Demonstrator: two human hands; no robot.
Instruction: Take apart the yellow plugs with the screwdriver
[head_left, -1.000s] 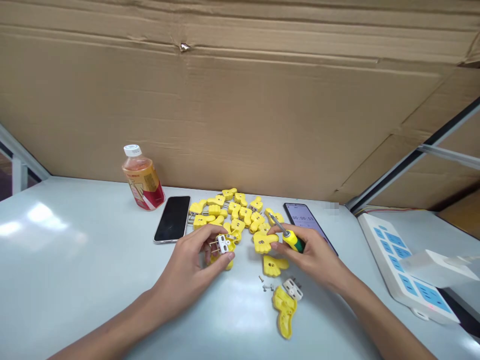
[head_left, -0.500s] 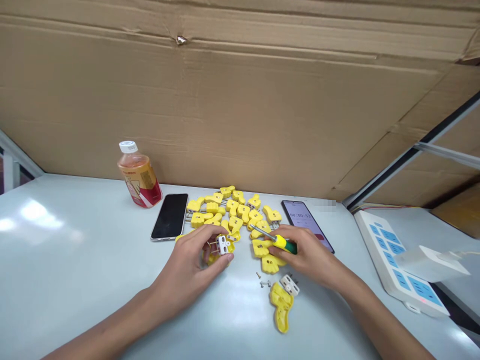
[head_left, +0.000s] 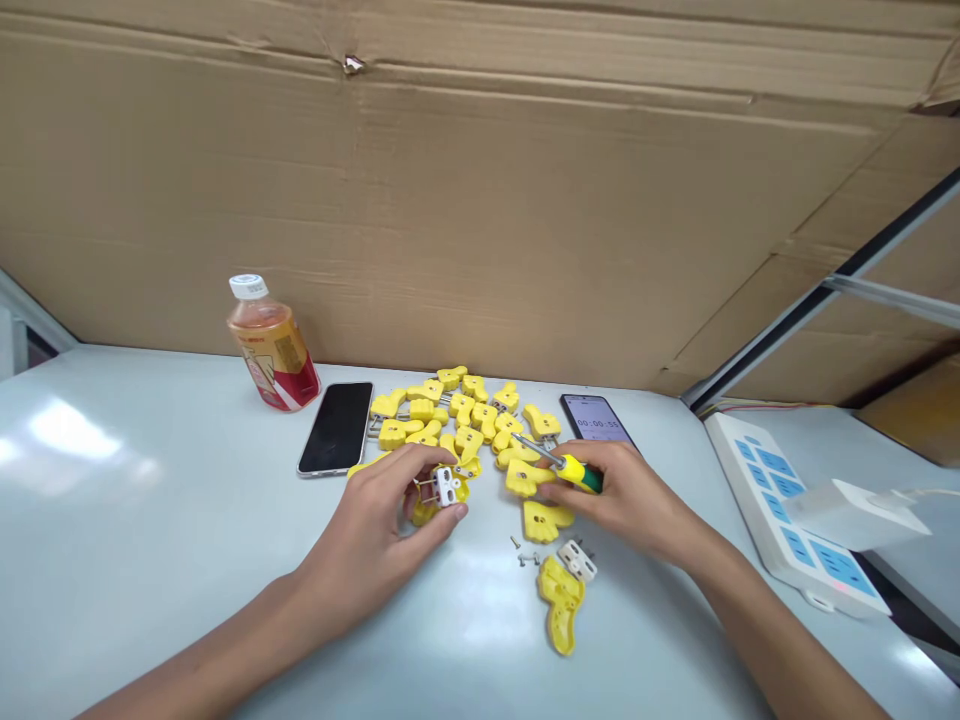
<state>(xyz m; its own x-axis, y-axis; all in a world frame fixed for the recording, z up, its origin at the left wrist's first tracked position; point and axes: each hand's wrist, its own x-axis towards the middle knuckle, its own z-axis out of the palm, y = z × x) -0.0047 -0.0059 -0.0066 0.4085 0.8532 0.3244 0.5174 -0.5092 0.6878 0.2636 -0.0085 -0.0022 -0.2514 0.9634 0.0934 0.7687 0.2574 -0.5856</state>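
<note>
My left hand point(head_left: 394, 515) is closed around a white plug insert point(head_left: 445, 486) with metal prongs; a yellow shell part shows behind it. In my right hand point(head_left: 611, 485) lies a screwdriver point(head_left: 571, 470) with a yellow and green handle, its shaft pointing up and left. The right fingertips also touch a yellow foot-shaped plug piece point(head_left: 526, 479). Just below is a similar yellow piece point(head_left: 546, 521). Nearer me lie an open yellow half-shell point(head_left: 561, 605), a second white insert point(head_left: 577, 561) with prongs and a few small screws point(head_left: 528, 560).
Several yellow plugs point(head_left: 461, 412) are heaped behind my hands. A dark phone point(head_left: 336, 430) and a drink bottle point(head_left: 274, 350) stand left; a phone showing a timer point(head_left: 596, 420) and a power strip point(head_left: 795, 515) lie right. Cardboard point(head_left: 480, 220) walls the table's back.
My right hand has moved slightly up with the screwdriver, and the yellow piece at its fingertips has shifted away from the one below. My left hand keeps its hold. The timer reads higher.
</note>
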